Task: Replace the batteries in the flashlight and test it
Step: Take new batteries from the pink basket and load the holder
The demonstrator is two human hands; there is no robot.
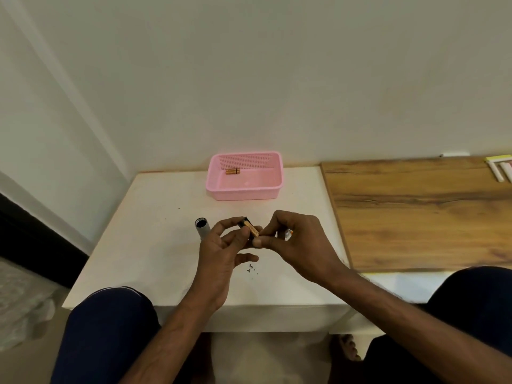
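A: Surface?
B: White table (pixel 171 261) against a plain wall (pixel 249 79); wood-grain top (pixel 415 212) butts its right edge. Dark specks (pixel 251 268) lie on the white, near me.
A: Hands?
B: My left hand (pixel 219 261) pinches the black holder (pixel 245 221) above the table. My right hand (pixel 299 242) is closed on a battery (pixel 252 229), which lies against the holder.
A: Flashlight?
B: Tube (pixel 201 227) rests on the table just left of my left hand, open end up.
A: Else?
B: Pink basket (pixel 243 192) by the wall, a battery (pixel 232 171) inside.
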